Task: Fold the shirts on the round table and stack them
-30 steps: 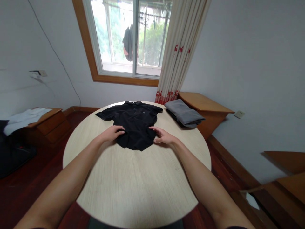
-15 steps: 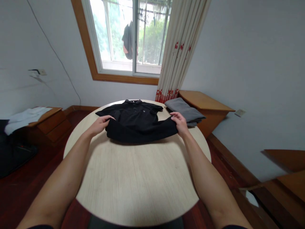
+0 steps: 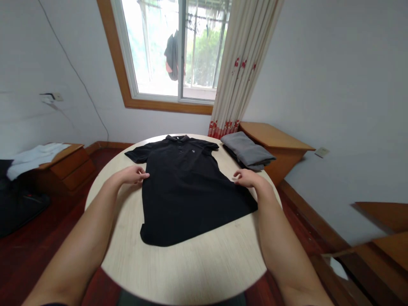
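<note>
A black short-sleeved polo shirt (image 3: 191, 191) lies spread on the round wooden table (image 3: 204, 263), its collar toward the window. The hem is on the near side, slanting up to the right, with a small fold at its lower left corner. My left hand (image 3: 132, 174) is at the shirt's left side edge, fingers loosely curled and slightly apart, a fingertip on the cloth. At the right side edge, my right hand (image 3: 247, 177) has thumb and fingers a little apart, touching or just over the fabric. Neither hand lifts any cloth.
A folded grey garment (image 3: 245, 149) rests on the table's far right, with dark cloth beneath it. Behind it stands a wooden cabinet (image 3: 274, 138) beside a curtain (image 3: 242, 72). White cloth (image 3: 36, 157) lies on a low wooden cabinet at the left.
The shirt's lower part, earlier bunched and held up by both hands, now lies flat toward me. Both hands have let go of the hem and stand lower, beside the shirt's sides.
</note>
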Tool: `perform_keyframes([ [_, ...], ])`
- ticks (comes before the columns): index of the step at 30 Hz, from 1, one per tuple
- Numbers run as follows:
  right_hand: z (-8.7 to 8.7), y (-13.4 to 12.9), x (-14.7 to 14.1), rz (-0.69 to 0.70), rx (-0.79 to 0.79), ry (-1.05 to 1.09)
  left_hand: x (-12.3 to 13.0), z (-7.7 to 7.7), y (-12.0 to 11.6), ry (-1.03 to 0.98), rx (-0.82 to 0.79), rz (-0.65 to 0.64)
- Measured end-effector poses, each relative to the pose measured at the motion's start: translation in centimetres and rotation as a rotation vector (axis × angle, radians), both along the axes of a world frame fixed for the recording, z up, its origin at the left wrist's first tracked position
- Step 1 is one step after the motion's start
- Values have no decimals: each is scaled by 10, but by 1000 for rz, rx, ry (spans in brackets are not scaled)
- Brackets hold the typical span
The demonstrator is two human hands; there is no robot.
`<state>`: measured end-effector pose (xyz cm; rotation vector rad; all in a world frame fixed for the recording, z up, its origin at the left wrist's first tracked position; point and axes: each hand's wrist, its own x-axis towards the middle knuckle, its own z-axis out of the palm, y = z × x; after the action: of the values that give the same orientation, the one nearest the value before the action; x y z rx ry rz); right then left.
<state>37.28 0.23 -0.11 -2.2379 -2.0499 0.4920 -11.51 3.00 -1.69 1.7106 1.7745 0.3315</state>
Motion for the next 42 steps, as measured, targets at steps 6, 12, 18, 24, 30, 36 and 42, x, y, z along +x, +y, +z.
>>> perform_keyframes([
  [6, -17, 15, -22, 115, 60, -14, 34, -12, -4, -51, 38, 69],
  [12, -26, 18, -21, 163, 7, 38, 57, -2, -27, -432, -101, -183],
  [18, -29, 18, -24, 147, -58, 10, 67, 1, -32, -505, -215, -215],
  [24, -25, 1, -29, 87, 7, -40, 55, -4, -42, -491, -75, -62],
  [30, -28, -32, -19, 15, 95, 42, 26, -3, -104, -483, -133, 14],
  [36, -45, -60, 2, -23, 131, 216, 15, 0, -151, -526, -6, -117],
  [42, -48, -89, 5, -90, 237, 301, 2, 3, -167, -591, 51, -24],
])
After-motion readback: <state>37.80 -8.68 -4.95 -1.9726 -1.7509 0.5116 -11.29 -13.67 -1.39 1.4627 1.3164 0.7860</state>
